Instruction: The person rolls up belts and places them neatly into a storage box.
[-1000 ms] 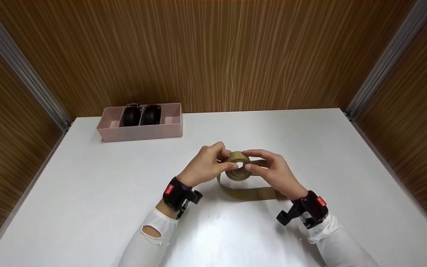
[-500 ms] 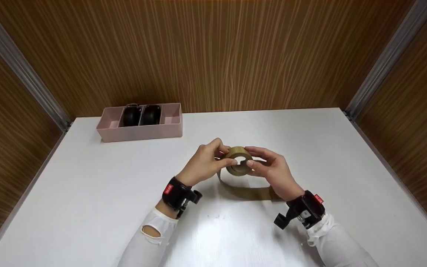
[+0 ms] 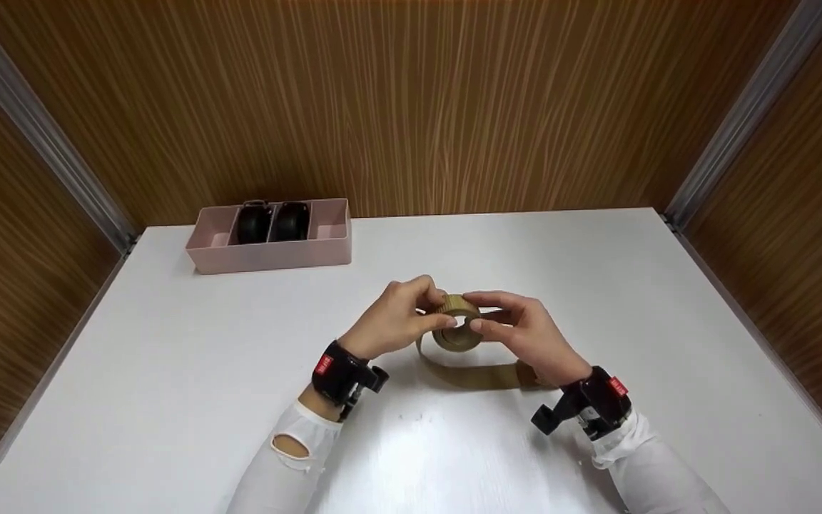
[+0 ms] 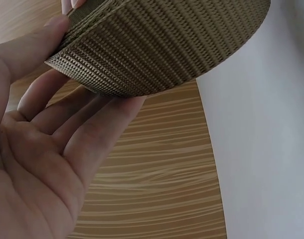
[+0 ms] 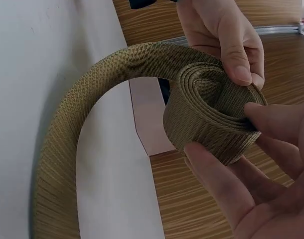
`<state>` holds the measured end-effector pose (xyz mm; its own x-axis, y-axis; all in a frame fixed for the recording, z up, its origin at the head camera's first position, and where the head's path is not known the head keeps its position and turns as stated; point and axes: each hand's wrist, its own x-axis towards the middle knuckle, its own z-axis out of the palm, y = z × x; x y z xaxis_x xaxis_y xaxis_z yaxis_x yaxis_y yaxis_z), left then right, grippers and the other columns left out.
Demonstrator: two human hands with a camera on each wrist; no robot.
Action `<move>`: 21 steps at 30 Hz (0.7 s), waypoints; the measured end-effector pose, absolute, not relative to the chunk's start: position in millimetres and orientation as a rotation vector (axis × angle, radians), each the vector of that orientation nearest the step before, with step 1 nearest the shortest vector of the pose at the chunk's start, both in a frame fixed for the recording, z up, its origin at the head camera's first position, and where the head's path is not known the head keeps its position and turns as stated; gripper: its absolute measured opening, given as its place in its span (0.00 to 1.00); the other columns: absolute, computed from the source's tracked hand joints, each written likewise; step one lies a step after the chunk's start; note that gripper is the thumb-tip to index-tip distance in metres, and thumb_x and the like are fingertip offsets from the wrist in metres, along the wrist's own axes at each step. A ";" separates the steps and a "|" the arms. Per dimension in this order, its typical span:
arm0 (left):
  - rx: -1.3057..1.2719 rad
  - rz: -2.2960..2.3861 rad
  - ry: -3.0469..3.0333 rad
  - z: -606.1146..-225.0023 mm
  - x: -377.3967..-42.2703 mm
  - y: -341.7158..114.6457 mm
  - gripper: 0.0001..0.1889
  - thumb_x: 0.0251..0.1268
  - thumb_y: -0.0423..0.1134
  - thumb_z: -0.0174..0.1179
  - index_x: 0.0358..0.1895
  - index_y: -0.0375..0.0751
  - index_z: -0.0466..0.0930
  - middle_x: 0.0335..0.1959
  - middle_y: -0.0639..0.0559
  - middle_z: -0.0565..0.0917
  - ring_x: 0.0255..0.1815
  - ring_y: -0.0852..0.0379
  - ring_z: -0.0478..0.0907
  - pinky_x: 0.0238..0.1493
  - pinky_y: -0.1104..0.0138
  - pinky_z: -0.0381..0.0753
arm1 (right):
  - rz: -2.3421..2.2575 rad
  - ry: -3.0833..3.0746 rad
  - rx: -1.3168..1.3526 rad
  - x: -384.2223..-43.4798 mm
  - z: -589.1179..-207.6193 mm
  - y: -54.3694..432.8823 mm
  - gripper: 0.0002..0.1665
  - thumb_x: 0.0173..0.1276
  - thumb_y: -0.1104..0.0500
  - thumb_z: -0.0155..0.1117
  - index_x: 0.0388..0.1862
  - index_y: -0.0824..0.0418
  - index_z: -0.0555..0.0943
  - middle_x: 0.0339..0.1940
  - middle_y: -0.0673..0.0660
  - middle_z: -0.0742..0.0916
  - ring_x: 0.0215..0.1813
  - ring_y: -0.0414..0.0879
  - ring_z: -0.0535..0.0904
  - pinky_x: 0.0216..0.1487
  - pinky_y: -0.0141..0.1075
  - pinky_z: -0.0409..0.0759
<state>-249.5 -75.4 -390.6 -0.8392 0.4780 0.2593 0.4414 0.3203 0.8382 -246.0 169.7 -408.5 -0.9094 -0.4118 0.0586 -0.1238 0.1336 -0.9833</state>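
Note:
An olive-tan webbing belt is wound into a coil, held just over the white table between both hands. My left hand pinches the coil's left side, thumb in front and fingers behind the rim. On the right side, my right hand grips it, with the thumb at the inner opening and fingers on the outside, as the right wrist view shows. A loose length of the belt leaves the coil on the left, curves down and runs right along the table. Its far end is hidden under my right hand and wrist.
A pink divided box stands at the back left. Two dark rounded items sit in its middle compartments, their kind unclear. Wood-grain panels enclose the white table at the back and sides.
The coil and both hands rose slightly half a second ago, then came back down to about where they were. The coil turned a little in the hands. The pink box has not moved.

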 end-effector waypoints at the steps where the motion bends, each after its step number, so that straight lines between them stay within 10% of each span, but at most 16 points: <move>1: 0.876 1.584 2.520 -390.5 -249.4 -75.1 0.12 0.67 0.36 0.72 0.38 0.37 0.76 0.45 0.48 0.91 0.47 0.57 0.87 0.52 0.58 0.85 | -1.872 2.168 -0.518 -245.6 -408.4 169.5 0.26 0.71 0.63 0.72 0.67 0.62 0.82 0.64 0.62 0.85 0.57 0.59 0.86 0.52 0.41 0.86; 21: 0.859 1.643 2.536 -392.2 -249.3 -73.2 0.11 0.68 0.35 0.71 0.38 0.36 0.77 0.42 0.47 0.91 0.40 0.62 0.85 0.42 0.69 0.83 | -1.864 2.214 -0.567 -249.1 -408.4 170.4 0.25 0.71 0.65 0.71 0.66 0.65 0.81 0.65 0.64 0.84 0.56 0.56 0.87 0.50 0.41 0.87</move>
